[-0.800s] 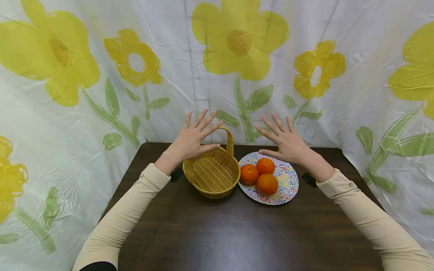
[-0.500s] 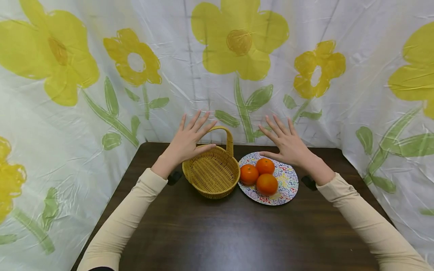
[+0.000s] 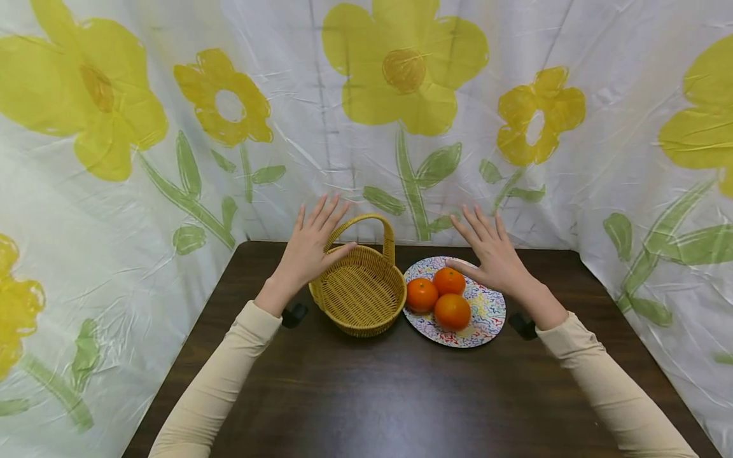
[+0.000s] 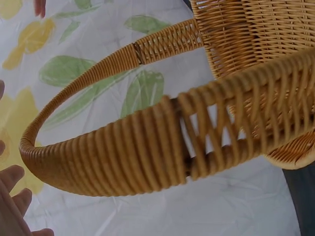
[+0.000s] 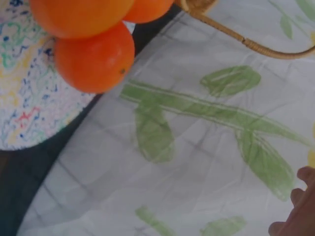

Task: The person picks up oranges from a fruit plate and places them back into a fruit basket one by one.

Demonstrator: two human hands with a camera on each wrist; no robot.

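A tan wicker basket (image 3: 362, 296) with an arched handle (image 4: 113, 152) stands on the table, nothing inside it. Right beside it, a round plate (image 3: 483, 312) with a multicolored squiggle pattern bears three oranges (image 3: 452, 312). My left hand (image 3: 309, 245) hovers with fingers spread, overlapping the basket's left rim and handle in the head view. Its fingertips (image 4: 12, 177) show at the left edge of the left wrist view. My right hand (image 3: 495, 257), fingers spread too, is over the far right part of the plate, thumb pointing toward the oranges. Neither hand holds anything.
The dark wooden table (image 3: 378, 394) stretches from the basket and plate toward the near side. A white curtain (image 3: 298, 152) with yellow flowers and green leaves hangs close behind the table's far edge and along both sides.
My left hand has moved left, away from the basket's middle, uncovering more of the handle. The right hand has shifted slightly right and lower. Basket, plate and oranges stay in place.
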